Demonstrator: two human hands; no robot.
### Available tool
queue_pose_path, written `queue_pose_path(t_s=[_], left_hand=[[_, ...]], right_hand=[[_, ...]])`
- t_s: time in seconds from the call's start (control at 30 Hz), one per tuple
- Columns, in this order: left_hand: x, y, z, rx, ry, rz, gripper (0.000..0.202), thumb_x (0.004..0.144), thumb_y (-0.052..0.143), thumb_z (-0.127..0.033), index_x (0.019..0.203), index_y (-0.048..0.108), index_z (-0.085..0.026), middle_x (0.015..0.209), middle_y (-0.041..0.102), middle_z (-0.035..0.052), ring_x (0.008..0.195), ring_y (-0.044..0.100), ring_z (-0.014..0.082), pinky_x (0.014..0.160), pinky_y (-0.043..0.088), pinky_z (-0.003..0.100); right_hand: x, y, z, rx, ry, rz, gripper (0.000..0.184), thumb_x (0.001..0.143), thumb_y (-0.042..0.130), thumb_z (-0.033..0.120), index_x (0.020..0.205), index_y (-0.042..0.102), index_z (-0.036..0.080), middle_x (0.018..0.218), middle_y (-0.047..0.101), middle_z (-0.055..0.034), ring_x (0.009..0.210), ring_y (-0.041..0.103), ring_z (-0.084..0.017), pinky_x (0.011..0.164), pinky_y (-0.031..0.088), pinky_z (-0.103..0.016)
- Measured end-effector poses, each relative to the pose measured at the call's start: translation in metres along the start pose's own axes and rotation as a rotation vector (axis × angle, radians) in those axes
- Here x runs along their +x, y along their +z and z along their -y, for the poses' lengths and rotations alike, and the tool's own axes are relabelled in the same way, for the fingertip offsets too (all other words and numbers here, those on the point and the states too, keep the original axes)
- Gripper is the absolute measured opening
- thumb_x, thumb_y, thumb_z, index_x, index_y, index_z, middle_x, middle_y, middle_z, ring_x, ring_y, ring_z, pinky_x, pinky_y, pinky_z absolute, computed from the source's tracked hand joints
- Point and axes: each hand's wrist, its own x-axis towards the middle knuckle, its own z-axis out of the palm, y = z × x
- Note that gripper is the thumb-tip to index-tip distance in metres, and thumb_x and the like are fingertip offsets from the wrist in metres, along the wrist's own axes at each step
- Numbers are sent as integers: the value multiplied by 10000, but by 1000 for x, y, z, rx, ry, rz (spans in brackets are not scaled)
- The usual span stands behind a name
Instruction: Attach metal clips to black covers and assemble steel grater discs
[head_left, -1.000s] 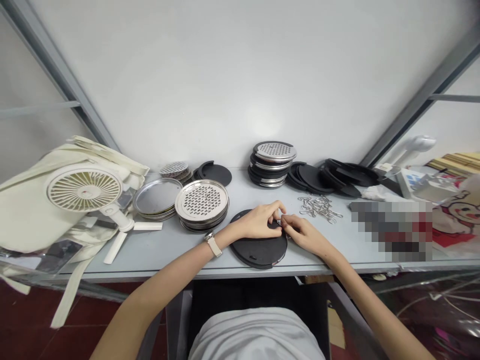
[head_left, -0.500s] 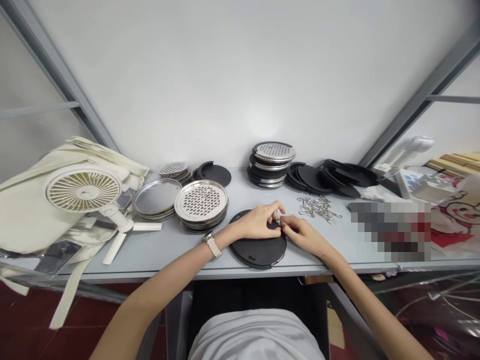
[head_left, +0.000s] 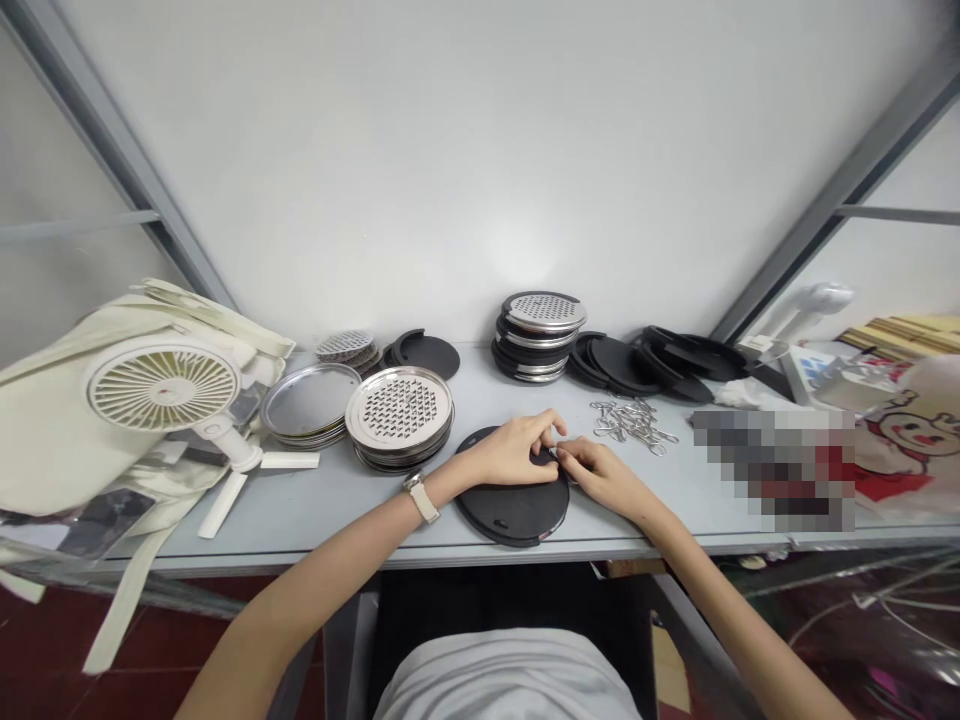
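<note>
A black round disc (head_left: 514, 515) with a small slot near its front lies flat by the table's front edge. Across its upper part rests my left hand (head_left: 517, 448), wearing a watch at the wrist, with bent fingers gripping the disc near its right rim. My right hand (head_left: 596, 468) is at that same rim, thumb and fingers pinched together against my left fingertips. Whatever sits in the pinch is too small and hidden to name. Behind my right hand is a pile of bent metal wire clips (head_left: 636, 424).
Stacked metal grater discs (head_left: 400, 408) and plain metal discs (head_left: 311, 398) stand at left, beside a white fan (head_left: 165, 390). At the back, assembled graters (head_left: 540, 312) form a stack near black discs and rings (head_left: 622, 362). A printed bag (head_left: 911, 440) lies far right.
The view has shifted slightly. My hands stay at the disc's right rim, with fingertips a little closer together.
</note>
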Motion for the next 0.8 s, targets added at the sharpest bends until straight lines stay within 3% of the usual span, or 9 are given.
queue_pose_path(t_s=[0.8], left_hand=[[0, 0, 2, -27, 40, -10, 367, 707, 601, -159, 1034, 442, -208, 803, 539, -35, 707, 532, 119, 650, 428, 223]], right_hand=[[-1, 1, 0, 35, 3, -56, 377, 921, 398, 394, 641, 537, 184, 594, 551, -12, 596, 491, -168, 566, 402, -269]])
